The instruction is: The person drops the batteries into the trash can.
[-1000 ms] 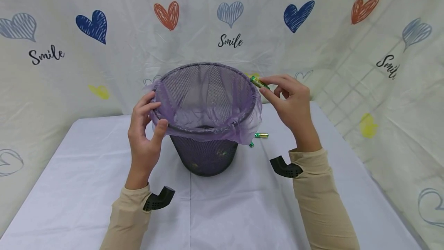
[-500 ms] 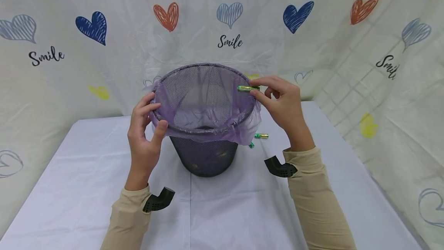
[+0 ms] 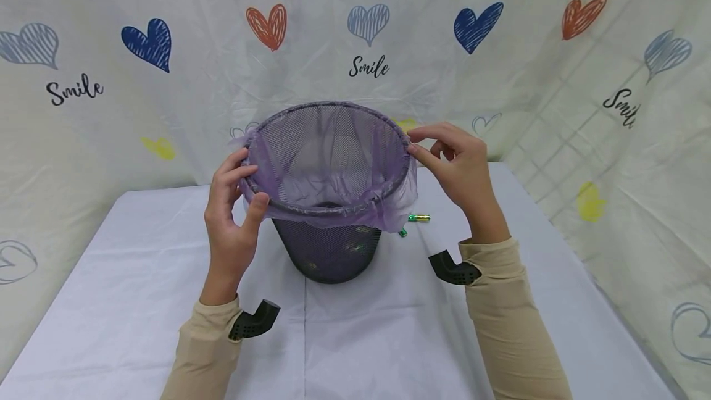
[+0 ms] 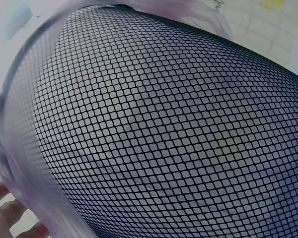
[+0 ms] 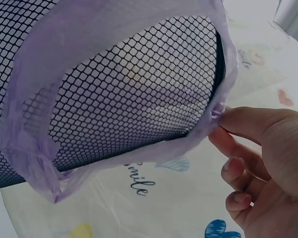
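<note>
A black mesh waste bin stands on the table, lined with a thin purple bin bag folded out over its rim. My left hand grips the rim on the left, fingers over the edge and thumb at the front. At the right rim is my right hand, with nothing between its thumb and index finger. In the right wrist view its thumb meets the bag's edge. Two green-and-gold batteries lie right of the bin, one partly hidden behind the bag. Faint yellow-green glints show through the mesh low down.
A white cloth covers the table. Behind it hangs a pale curtain printed with hearts and the word Smile. A black curved attachment sits at each sleeve cuff, the left one near the table's front.
The right hand brought a green battery over the bin's right rim and let it go, then drew back slightly right. The battery is out of sight now. The left hand stayed put.
</note>
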Demonstrator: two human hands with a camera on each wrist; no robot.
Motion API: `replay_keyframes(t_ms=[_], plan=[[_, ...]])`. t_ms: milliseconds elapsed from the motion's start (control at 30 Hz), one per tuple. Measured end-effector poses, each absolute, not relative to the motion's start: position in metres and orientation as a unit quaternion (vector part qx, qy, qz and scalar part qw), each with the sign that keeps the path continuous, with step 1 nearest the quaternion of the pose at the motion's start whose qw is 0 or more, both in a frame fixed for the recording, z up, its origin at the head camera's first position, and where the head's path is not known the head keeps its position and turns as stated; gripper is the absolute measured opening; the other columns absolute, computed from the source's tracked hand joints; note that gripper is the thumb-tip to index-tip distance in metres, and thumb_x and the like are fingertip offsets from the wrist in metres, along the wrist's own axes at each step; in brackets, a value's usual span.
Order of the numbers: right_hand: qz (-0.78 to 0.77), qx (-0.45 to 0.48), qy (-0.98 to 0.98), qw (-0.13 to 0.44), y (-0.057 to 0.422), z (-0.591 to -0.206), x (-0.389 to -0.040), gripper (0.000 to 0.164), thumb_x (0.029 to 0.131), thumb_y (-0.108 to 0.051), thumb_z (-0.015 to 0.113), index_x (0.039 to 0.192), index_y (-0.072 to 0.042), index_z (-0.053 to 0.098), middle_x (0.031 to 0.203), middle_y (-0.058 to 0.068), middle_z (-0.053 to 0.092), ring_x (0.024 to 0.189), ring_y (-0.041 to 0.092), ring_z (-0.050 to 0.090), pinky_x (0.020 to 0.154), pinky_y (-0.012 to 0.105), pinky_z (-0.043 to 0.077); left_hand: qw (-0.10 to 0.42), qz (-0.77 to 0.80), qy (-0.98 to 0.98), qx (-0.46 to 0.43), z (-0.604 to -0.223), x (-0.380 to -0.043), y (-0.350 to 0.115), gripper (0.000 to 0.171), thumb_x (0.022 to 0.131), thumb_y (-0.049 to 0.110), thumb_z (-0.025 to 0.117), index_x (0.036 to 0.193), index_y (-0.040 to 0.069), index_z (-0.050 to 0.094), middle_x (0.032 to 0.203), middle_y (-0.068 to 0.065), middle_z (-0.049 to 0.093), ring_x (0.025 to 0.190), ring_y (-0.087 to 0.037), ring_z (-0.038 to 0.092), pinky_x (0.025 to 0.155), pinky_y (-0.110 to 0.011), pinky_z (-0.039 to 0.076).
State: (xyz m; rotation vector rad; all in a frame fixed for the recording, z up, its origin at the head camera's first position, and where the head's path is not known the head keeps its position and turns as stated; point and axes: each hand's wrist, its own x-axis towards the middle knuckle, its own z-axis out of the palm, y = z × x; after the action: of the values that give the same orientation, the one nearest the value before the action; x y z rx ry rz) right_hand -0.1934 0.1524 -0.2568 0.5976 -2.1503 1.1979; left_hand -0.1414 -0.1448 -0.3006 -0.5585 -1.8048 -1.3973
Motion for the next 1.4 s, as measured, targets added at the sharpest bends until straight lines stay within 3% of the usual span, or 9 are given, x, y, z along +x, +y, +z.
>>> replay_keyframes(t_ms=[300,700,1400], plan=[[0.435,0.208,-0.821,0.305,0.171,-0.278,-0.21,0.02,0.079,-0.019,0.071,0.099,-0.018,0.071,0.09,0.0,0.068,0.058,0.009,0.041,0.055,0.023,0.028,0.386,-0.549,-0.709,-0.217,-0.3,-0.141,-0.145,0.048,0.088,0.028,0.058,0.112,-0.013,0.051,0.133,-0.025,0.044,0.126,-0.034,0.041,0.1,-0.025,0.04],[0.433,0.189,-0.831,0.293,0.164,-0.267,-0.187,0.021,0.079,-0.005,0.068,0.1,0.0,0.068,0.092,0.016,0.067,0.059,0.012,0.042,0.054,0.018,0.026,0.385,-0.547,-0.711,-0.217,-0.3,-0.141,-0.145,0.048,0.088,0.028,0.058,0.112,-0.013,0.051,0.134,-0.024,0.044,0.127,-0.034,0.041,0.1,-0.026,0.04],[0.43,0.133,-0.853,0.265,0.181,-0.305,-0.196,0.024,0.079,-0.008,0.069,0.103,-0.005,0.068,0.093,0.014,0.067,0.068,0.015,0.045,0.057,0.019,0.031,0.38,-0.556,-0.706,-0.22,-0.303,-0.142,-0.145,0.047,0.088,0.026,0.058,0.113,-0.013,0.05,0.134,-0.024,0.043,0.127,-0.033,0.04,0.1,-0.027,0.04]])
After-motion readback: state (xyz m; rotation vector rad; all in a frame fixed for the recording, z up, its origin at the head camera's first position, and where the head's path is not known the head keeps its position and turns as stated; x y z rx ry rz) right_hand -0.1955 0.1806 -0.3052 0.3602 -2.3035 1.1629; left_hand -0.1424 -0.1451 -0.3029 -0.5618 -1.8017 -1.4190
